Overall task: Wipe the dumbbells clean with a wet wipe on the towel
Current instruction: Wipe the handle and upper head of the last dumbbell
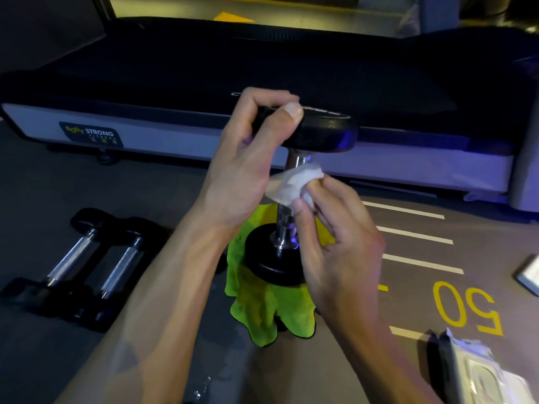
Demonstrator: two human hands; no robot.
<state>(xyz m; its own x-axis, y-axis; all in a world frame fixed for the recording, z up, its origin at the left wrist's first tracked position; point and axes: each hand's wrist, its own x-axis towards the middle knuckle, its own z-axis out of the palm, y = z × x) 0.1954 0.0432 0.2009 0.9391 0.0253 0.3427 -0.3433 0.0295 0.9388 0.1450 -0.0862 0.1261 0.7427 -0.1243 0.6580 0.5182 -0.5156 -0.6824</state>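
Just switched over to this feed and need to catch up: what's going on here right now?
A person is cleaning a dumbbell that stands on end on a green towel on the floor. The left hand grips its upper head to steady it, while the right hand presses a white wet wipe against the metal handle. Two more dumbbells lie side by side on the floor to the left, untouched. A wipes packet sits at lower right.

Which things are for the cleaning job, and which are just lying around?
For the job: left hand, right hand, upright dumbbell, wet wipe, green towel, two dumbbells on the floor, wipes pack.

Just lying about: treadmill, painted floor number.
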